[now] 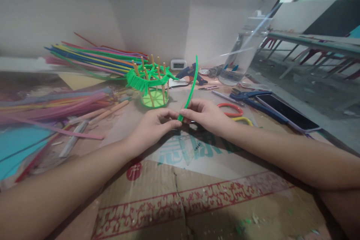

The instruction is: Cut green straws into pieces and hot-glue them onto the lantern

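Observation:
Between my hands, a bright green pipe cleaner (192, 87) points upward with a slight curve. My right hand (206, 114) pinches it near its lower end. Thumb and fingers of my left hand (157, 123) close on that same lower end. Just behind them stands a small frame of wooden sticks (159, 68) on a round light-green base (155, 98), with green pipe cleaner (137, 81) wound around the upper part of the sticks.
Bundles of coloured pipe cleaners (98, 58) lie at the left and back. Scissors with red and yellow handles (230, 109), blue pliers (254, 99) and a phone (287, 111) are on the right. Behind are a glue gun (191, 73), a digital clock (178, 64) and a clear plastic container (239, 60).

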`<state>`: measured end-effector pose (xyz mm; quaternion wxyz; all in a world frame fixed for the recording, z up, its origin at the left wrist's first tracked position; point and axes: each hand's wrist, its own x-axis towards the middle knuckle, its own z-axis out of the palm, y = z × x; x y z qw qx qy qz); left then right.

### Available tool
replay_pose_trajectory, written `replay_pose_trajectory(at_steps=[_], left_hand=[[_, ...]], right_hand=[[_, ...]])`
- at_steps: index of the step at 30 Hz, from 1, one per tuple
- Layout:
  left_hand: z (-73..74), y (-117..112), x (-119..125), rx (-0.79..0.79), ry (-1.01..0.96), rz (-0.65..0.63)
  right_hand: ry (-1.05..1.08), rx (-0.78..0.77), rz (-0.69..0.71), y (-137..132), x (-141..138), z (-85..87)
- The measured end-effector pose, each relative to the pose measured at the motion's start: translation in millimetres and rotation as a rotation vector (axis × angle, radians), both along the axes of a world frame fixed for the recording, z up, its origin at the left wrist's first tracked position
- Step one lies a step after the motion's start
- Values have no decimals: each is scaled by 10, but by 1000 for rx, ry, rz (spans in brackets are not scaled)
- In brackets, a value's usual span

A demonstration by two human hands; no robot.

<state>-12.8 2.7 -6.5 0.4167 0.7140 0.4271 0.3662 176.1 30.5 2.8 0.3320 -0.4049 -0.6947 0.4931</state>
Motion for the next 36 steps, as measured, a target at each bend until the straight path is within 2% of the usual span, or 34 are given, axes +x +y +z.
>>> replay_pose_trajectory(at_steps=[5, 12, 17, 22, 25, 27, 30, 32, 34, 36], left_hand=[[-12, -7, -5, 60, 40, 18], [-58, 33, -29, 123, 123, -20], [-36, 20, 8, 84, 87, 7], [-2, 1, 21, 42, 66, 66], [10, -4, 14, 10, 53, 104], [15, -6, 15, -10, 40, 121], [12, -2, 16, -33, 29, 136], [1, 5, 9, -33, 29, 135], [-5, 11, -7, -10, 33, 115], [12, 8, -23, 19, 40, 95]], right_hand=[[-2, 10, 30, -36, -8, 11], [-125, 194, -28, -9, 28, 5], [-242, 243, -77, -56, -10, 36], [-312, 361, 1, -46, 20, 150], [-339, 454, 87, 11, 217, 265], [-444, 488, 104, 59, 442, 334], [-769, 390, 117, 122, 833, 403], [-904, 339, 178, 149, 1046, 423], [-928, 351, 271, 160, 1167, 424], [-905, 423, 266, 154, 1194, 411]])
